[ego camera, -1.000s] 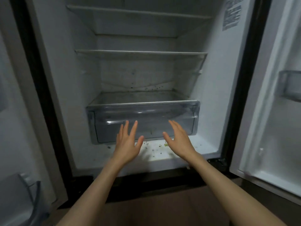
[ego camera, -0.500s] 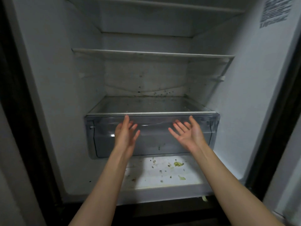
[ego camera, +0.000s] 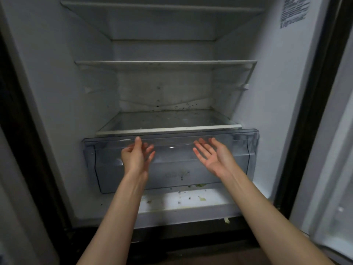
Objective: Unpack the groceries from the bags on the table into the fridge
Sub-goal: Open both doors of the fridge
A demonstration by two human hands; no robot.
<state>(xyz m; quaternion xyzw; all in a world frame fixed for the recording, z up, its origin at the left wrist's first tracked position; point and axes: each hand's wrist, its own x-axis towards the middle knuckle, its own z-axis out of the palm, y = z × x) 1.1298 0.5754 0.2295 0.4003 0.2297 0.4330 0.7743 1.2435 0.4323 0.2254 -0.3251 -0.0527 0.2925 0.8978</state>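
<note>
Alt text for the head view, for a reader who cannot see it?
Two bare hands, left hand and right hand, reach palms-up toward the clear plastic drawer at the bottom of an open fridge. Its shelves hold nothing; crumbs lie below the drawer.

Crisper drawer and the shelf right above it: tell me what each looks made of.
Crisper drawer: most likely clear, smoke-tinted plastic with a glossy finish; highlights glint on its front and the fridge floor shows through it.
Shelf: seemingly glass, speckled with crumbs, edged by a white, probably plastic, front strip.
</note>
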